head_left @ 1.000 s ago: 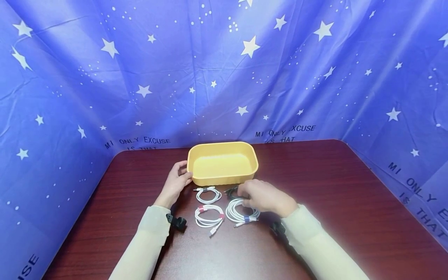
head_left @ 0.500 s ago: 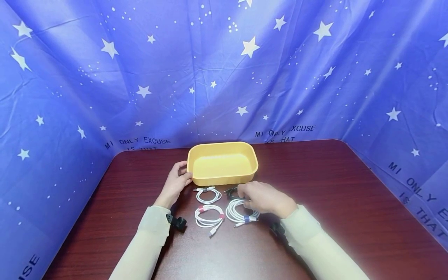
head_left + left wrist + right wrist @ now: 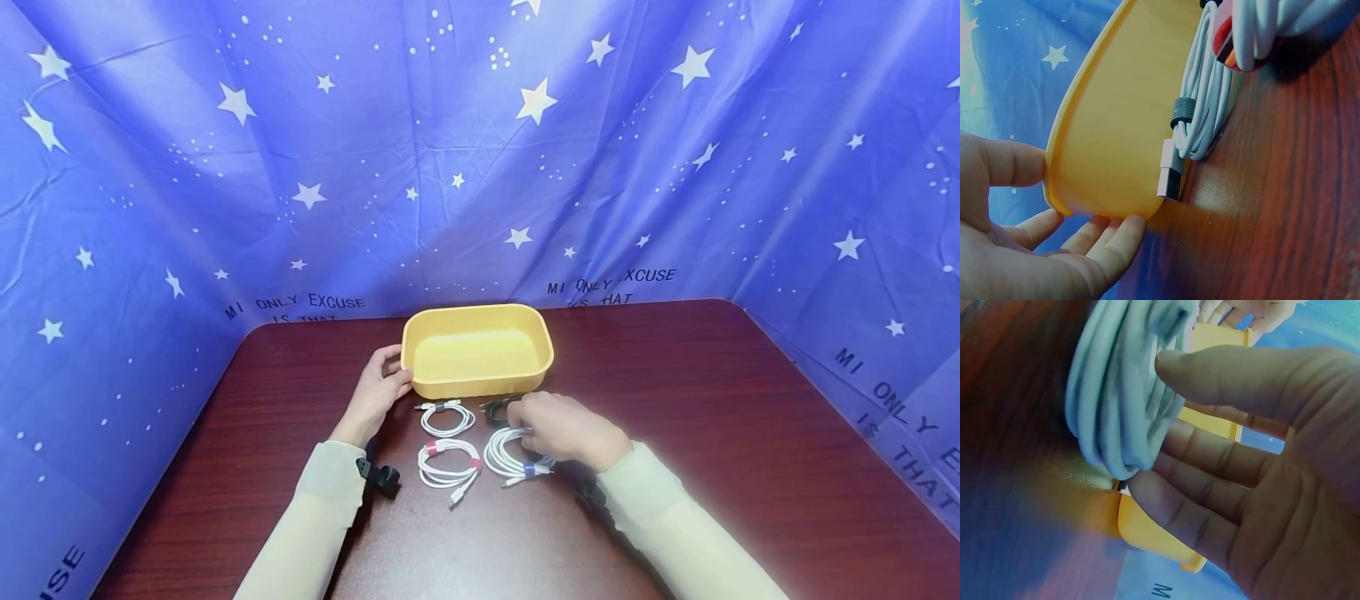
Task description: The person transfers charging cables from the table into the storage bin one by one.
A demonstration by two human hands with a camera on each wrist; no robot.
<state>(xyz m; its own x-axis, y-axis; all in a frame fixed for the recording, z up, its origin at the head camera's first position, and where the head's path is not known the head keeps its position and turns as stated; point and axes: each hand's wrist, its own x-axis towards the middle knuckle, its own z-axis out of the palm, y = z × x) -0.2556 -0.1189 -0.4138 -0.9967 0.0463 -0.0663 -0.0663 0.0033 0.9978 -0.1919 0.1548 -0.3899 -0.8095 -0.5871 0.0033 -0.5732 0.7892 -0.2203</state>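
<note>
A yellow bin (image 3: 480,389) stands on the table. My left hand (image 3: 372,396) rests at its left end, thumb and fingertips touching the outer wall and rim. In front of the bin lie coiled cables: a white one with a dark tie (image 3: 448,432), a white one with red ties (image 3: 447,482), a larger white one with a blue tie (image 3: 504,462) and a black cable (image 3: 495,414). My right hand (image 3: 567,427) is over the black cable and the edge of the larger coil. In the right wrist view its thumb stands apart from the fingers, whose tips are partly behind the white coil (image 3: 1122,394).
The cables lie close together on the dark red wooden table (image 3: 720,433). Behind and beside the table hangs a blue curtain (image 3: 450,167) with white stars. A black camera mount (image 3: 378,476) sits on the left wrist, another (image 3: 592,493) on the right.
My right hand has drawn back very slightly toward the front of the table. The left hand, the bin and the cables stay where they were.
</note>
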